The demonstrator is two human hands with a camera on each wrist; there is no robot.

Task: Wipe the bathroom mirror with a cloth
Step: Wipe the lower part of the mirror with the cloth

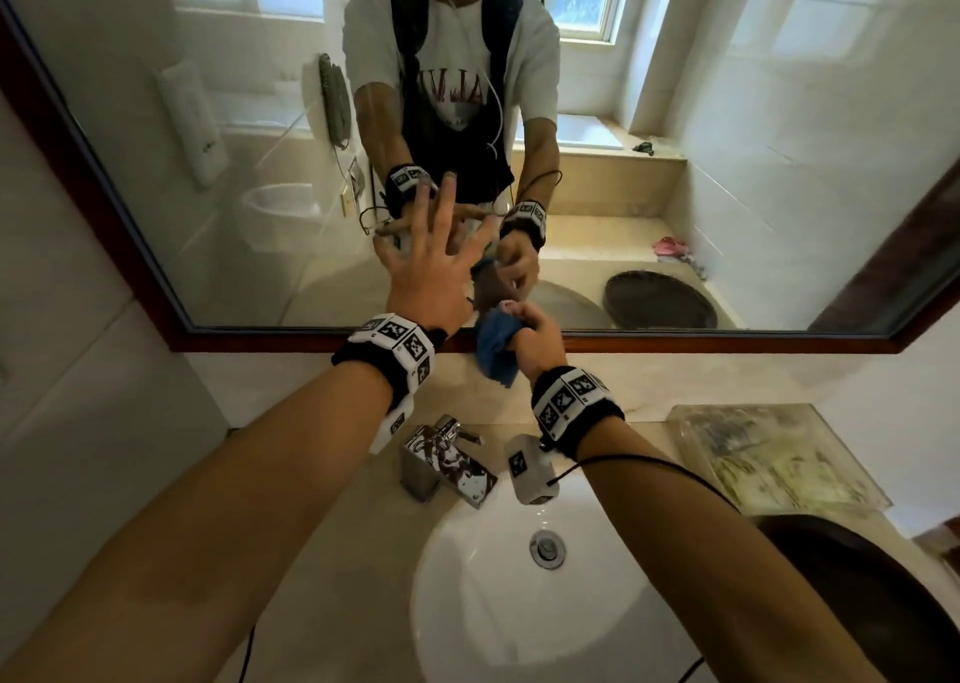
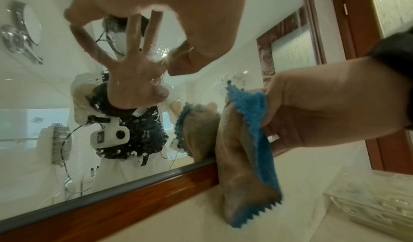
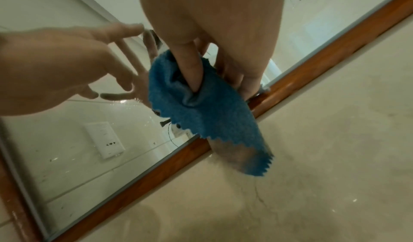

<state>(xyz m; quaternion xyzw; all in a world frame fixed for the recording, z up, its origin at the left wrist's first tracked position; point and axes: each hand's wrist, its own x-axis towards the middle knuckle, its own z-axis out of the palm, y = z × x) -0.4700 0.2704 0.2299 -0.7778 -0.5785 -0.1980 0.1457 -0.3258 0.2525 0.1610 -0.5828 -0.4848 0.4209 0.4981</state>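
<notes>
A wide mirror (image 1: pixel 727 111) in a dark wooden frame (image 1: pixel 675 343) fills the wall above the sink. My left hand (image 1: pixel 436 261) is spread open, fingertips touching the glass near its lower edge. Just to its right, my right hand (image 1: pixel 537 337) grips a blue cloth (image 1: pixel 496 347) with a brown back side. The cloth (image 2: pixel 252 140) is pressed against the bottom of the glass and hangs down over the frame (image 2: pixel 134 193). In the right wrist view my fingers curl into the bunched cloth (image 3: pixel 201 108). Small water drops dot the glass (image 3: pixel 89 131) near my left hand (image 3: pixel 67 65).
Below my arms lie a white basin (image 1: pixel 519 604) and a chrome tap (image 1: pixel 447 461) on a beige counter (image 1: pixel 322 552). A clear glass tray (image 1: pixel 774 456) stands at the right, with a dark round bowl (image 1: pixel 878 594) in front of it.
</notes>
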